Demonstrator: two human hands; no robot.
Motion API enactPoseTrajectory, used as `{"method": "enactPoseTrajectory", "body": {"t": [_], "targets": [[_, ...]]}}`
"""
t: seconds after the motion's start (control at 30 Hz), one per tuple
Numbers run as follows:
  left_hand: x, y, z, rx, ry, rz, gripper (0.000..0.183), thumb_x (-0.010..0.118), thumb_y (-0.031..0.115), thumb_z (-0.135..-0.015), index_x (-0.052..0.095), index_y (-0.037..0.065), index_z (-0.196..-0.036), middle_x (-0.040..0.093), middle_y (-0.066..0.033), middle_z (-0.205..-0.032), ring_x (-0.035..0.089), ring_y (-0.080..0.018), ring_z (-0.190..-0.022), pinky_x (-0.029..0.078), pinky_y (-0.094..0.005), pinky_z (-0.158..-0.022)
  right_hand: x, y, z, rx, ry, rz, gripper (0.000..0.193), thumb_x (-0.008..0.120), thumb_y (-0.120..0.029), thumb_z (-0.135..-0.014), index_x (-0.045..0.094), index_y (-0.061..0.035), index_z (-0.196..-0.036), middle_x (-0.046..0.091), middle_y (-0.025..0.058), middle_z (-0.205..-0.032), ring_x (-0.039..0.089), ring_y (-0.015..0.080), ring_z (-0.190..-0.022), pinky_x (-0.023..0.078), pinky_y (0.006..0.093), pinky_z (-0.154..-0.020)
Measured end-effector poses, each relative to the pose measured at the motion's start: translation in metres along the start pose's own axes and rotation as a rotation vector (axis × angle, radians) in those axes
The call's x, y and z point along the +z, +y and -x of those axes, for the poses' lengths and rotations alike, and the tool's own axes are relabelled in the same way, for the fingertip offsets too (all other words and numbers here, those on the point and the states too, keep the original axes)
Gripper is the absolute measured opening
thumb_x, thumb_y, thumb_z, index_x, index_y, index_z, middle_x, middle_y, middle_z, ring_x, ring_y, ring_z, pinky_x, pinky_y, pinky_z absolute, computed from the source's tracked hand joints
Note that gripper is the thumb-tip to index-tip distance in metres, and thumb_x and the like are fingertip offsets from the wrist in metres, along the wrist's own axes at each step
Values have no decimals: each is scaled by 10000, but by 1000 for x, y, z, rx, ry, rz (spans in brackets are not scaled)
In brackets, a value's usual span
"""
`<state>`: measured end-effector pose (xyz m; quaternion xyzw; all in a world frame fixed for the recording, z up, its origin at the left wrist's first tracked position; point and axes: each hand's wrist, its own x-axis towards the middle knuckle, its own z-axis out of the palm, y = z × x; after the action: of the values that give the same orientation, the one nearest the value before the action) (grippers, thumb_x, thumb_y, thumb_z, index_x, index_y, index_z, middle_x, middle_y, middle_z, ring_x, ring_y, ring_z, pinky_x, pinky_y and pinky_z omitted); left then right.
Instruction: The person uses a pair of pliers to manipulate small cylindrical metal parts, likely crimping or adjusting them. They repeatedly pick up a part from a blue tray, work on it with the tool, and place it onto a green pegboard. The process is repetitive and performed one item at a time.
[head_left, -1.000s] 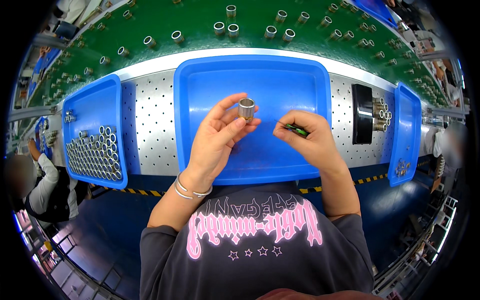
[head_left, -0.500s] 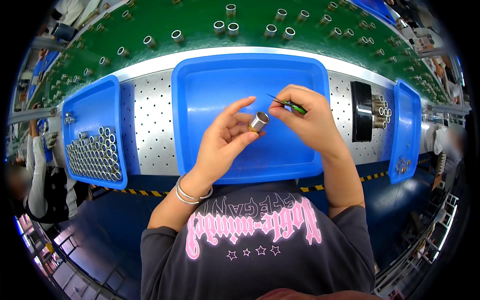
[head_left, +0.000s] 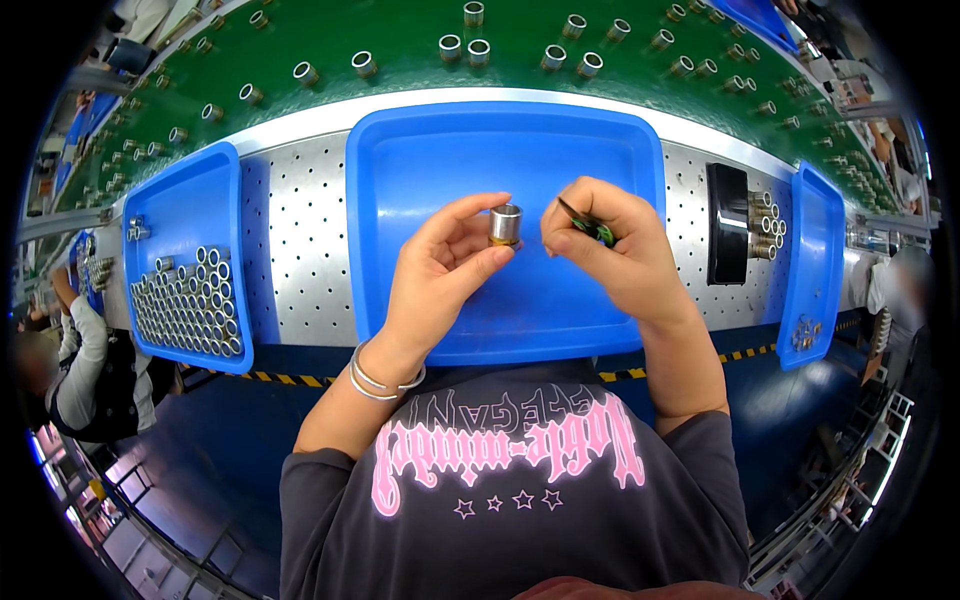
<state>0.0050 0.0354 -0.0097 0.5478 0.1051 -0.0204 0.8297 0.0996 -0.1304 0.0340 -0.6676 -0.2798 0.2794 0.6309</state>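
Observation:
Over the middle blue tray point(head_left: 500, 345), my left hand point(head_left: 440, 262) grips a short metal sleeve point(head_left: 506, 226) between thumb and fingers. The sleeve stands nearly upright with its open end up and a yellowish band at the bottom. Just to its right, apart from it, my right hand point(head_left: 612, 240) is closed round green-and-black tweezers point(head_left: 592, 228). Their dark tip points up and left; the fingers hide much of the rest.
At left, a blue tray point(head_left: 246, 300) carries rows of metal sleeves point(head_left: 190, 310). A black box point(head_left: 727, 224) stands at right beside several stacked sleeves point(head_left: 768, 226) and another blue tray point(head_left: 832, 270) with small parts. More sleeves stand on the green belt point(head_left: 400, 30). A person point(head_left: 95, 350) works at far left.
The metal sleeve has turned more upright and shifted slightly left and up in my left hand. In my right hand, the tweezers have swung; their tip points more upward and lies farther right.

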Motion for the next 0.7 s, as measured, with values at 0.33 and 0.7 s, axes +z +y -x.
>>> {"method": "enactPoseTrajectory", "body": {"t": [0.33, 0.7], "targets": [[4, -8, 0, 147, -24, -348, 527, 615, -76, -772, 480, 60, -1263, 589, -93, -1014, 605, -168, -933, 522, -274, -815, 7, 1, -12, 150, 36, -385, 97, 592, -113, -853, 562, -22, -837, 623, 60, -781, 527, 71, -656, 413, 215, -597], [4, 4, 5, -42, -101, -16, 568, 613, -41, -790, 404, 34, -1312, 581, -127, -1037, 607, -191, -939, 496, -284, -829, -11, 32, -18, 208, 330, -711, 135, 524, -143, -906, 548, -22, -851, 517, 3, -656, 274, 16, -461, 240, 197, -461]]}}
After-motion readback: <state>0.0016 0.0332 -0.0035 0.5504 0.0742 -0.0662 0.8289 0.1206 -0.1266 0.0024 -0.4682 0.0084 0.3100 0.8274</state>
